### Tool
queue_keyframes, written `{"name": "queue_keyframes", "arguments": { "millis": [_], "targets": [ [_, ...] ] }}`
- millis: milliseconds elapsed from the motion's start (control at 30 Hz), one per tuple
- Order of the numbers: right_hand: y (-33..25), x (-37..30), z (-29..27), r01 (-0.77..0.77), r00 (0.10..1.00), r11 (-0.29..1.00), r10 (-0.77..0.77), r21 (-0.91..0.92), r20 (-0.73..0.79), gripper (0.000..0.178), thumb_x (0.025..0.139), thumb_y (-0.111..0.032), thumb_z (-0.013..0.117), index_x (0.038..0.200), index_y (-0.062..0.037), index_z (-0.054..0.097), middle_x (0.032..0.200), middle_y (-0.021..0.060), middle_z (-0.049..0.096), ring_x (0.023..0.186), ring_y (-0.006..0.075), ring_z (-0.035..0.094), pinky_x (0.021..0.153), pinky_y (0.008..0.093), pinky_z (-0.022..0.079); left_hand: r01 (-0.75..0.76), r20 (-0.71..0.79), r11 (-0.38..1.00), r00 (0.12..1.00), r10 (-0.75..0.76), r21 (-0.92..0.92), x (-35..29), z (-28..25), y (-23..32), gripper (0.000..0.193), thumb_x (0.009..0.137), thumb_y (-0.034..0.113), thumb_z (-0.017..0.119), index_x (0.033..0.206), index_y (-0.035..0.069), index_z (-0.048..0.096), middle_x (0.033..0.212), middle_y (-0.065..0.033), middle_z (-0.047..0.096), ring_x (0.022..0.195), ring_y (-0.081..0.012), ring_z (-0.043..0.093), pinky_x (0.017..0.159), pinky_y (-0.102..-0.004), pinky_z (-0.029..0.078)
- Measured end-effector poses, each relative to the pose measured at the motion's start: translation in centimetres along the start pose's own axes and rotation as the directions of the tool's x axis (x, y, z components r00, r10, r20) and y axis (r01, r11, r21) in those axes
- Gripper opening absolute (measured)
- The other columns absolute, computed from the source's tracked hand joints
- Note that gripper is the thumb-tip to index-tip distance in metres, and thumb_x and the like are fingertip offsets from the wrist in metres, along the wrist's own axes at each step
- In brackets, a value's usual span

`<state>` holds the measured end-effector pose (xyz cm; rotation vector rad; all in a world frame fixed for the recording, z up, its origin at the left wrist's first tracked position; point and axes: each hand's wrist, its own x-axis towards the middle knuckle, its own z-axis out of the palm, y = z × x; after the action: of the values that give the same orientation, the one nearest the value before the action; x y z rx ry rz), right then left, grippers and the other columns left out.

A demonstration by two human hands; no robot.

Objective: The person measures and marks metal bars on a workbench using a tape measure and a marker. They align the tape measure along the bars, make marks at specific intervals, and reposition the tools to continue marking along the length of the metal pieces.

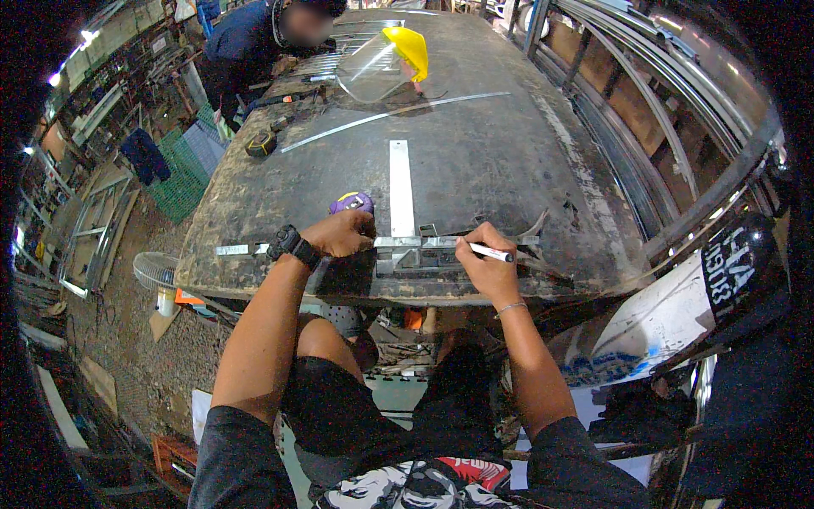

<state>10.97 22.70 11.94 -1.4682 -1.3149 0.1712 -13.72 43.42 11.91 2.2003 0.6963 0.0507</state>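
Observation:
My right hand (489, 263) grips a white marker (492, 252) like a pen, its back end pointing right. The tip is over metal pieces near the table's front edge. My left hand (341, 233), fingers curled and closed, presses on a flat metal strip (239, 249) that runs left to right beneath it. A steel square (400, 187) lies with its wide blade pointing away from me, its foot between my hands. Under the foot sits a grey metal bracket (413, 259). A purple tape measure (352, 202) rests just beyond my left knuckles.
Farther up the dark table (483, 161) lie a long thin metal strip (398, 119), a black-yellow tape measure (260, 143) and a clear face shield with yellow top (407, 53). A co-worker (246, 47) leans in at far left. Metal lengths (661, 68) are racked right; a fan (157, 270) stands left.

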Motion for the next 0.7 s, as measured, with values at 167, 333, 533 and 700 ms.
{"name": "queue_keyframes", "arguments": {
  "millis": [167, 333, 533, 700],
  "targets": [
    [0.49, -0.04, 0.0, -0.008, 1.0, 1.0, 0.009, 0.023, -0.011, 0.017, 0.087, -0.009, 0.076, 0.08, -0.0032, 0.063, 0.069, 0.0021, 0.062, 0.064, 0.0086, 0.053, 0.059, 0.0287, 0.045, -0.013, 0.017, 0.999, 1.0, 0.014, -0.045, -0.04, -0.05, -0.16, 0.022, 0.087, 0.008, 0.068, 0.106, -0.003, 0.065, 0.094, -0.0114, 0.072, 0.086, -0.0212, 0.065, 0.076, -0.0368, 0.053],
    [0.53, -0.09, -0.06, -0.014, 1.0, 0.998, 0.015, 0.065, -0.01, 0.016, 0.089, -0.01, 0.076, 0.082, -0.0034, 0.064, 0.07, 0.0013, 0.062, 0.066, 0.0078, 0.052, 0.061, 0.0283, 0.045, -0.011, 0.029, 0.998, 1.0, 0.013, -0.063, -0.19, -0.16, 0.19, 0.022, 0.087, 0.009, 0.068, 0.106, -0.003, 0.066, 0.095, -0.0129, 0.073, 0.086, -0.0227, 0.067, 0.077, -0.0369, 0.054],
    [0.08, -0.14, -0.31, -0.047, 0.998, 0.998, 0.046, 0.045, 0.034, 0.017, 0.089, -0.011, 0.077, 0.082, -0.003, 0.064, 0.07, 0.0019, 0.062, 0.066, 0.0082, 0.053, 0.06, 0.0286, 0.045, 0.002, 0.012, 1.0, 1.0, -0.002, -0.023, -0.36, -0.23, 0.45, 0.022, 0.087, 0.01, 0.068, 0.106, -0.003, 0.066, 0.095, -0.0133, 0.073, 0.085, -0.0236, 0.067, 0.077, -0.0373, 0.053],
    [0.17, -0.05, -0.08, -0.005, 1.0, 0.999, 0.004, 0.044, 0.025, 0.015, 0.087, -0.01, 0.077, 0.082, -0.0031, 0.065, 0.071, 0.0043, 0.065, 0.065, 0.0101, 0.056, 0.06, 0.0298, 0.047, -0.037, -0.021, 0.999, 0.999, 0.038, 0.019, -0.5, -0.23, 0.72, 0.024, 0.087, 0.012, 0.068, 0.106, -0.003, 0.067, 0.093, -0.0129, 0.073, 0.084, -0.0234, 0.067, 0.076, -0.0373, 0.053]
  ]
}}
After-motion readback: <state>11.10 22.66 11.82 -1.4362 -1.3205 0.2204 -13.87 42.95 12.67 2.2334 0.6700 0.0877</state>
